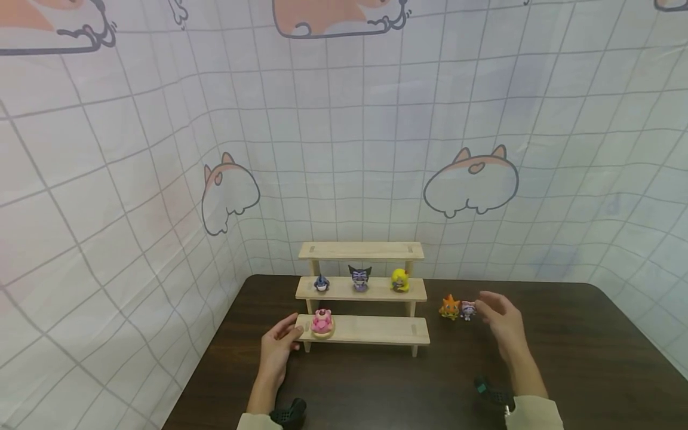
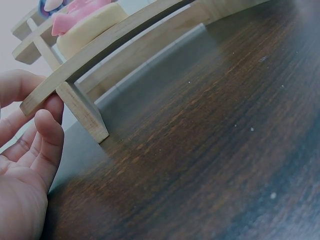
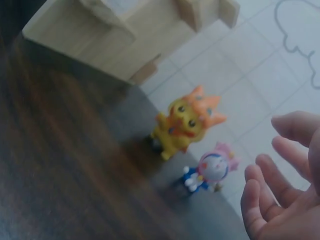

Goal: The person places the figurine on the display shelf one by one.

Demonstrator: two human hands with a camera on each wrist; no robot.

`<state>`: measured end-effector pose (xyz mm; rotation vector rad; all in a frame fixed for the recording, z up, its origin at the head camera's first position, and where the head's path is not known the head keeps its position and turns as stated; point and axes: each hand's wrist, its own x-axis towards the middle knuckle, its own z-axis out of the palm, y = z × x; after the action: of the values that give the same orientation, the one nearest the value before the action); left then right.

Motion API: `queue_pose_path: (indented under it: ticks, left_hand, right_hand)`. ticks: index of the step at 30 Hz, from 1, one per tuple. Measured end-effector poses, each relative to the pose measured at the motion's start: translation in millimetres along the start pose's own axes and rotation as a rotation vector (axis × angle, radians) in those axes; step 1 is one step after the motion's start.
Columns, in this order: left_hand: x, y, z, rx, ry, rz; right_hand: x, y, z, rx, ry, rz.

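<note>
My left hand grips the left end of the lowest step of a three-tier wooden display shelf; in the left wrist view its fingers lie around the board's end. Close by on that step is a pink figurine with a round cream base. On the right, my right hand is beside a small pink-and-white figurine, fingers loosely bent and apart from it in the right wrist view. An orange-and-yellow figurine stands next to that one on the table.
The middle step carries a small dark-blue figurine, a purple-and-black figurine and a yellow figurine. Beneath everything is a dark wooden table. A white grid-patterned cloth hangs behind and along the sides.
</note>
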<state>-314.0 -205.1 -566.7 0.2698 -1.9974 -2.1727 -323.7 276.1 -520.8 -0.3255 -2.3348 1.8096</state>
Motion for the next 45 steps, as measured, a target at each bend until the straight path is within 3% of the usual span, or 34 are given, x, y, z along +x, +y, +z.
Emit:
queue_pose_path:
  ticks: [11,24,45]
  left_hand:
    - [-1.2,2.6,0.4,-0.017,-0.014,0.011]
    - [-2.3,4.1,1.1,-0.029,-0.014,0.005]
    - [-1.1,1.5,0.3,-0.004,-0.006,-0.002]
  right_hand:
    - [7.9,25.0,2.8,-0.027,-0.073,0.025]
    - [18.0,30.0,6.0,-0.146,-0.157,-0.013]
    - [19.7,33.5,13.2,-0.148,-0.076,-0.03]
